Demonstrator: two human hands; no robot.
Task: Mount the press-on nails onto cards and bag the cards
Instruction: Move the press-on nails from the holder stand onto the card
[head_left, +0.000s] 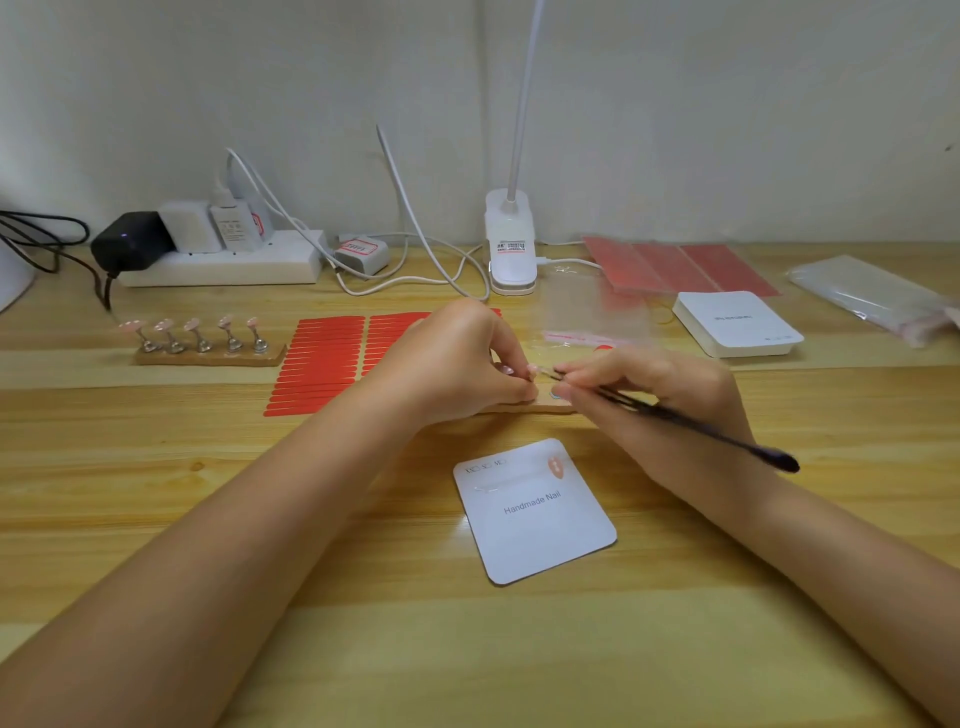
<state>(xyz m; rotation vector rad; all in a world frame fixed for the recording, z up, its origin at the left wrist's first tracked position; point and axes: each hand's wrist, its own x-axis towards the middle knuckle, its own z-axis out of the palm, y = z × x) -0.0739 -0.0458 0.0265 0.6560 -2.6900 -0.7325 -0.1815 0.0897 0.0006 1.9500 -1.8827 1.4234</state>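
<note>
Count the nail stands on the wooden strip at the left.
5, in a row on the wooden strip, each stand topped with a pink nail. The hands hide a second strip, so more may be there.

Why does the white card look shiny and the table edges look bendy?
In the head view, light glares off the table beside the white card; the wide-angle lens bows the table's planks and back edge; the stack of cards has print too blurred to read.
</note>
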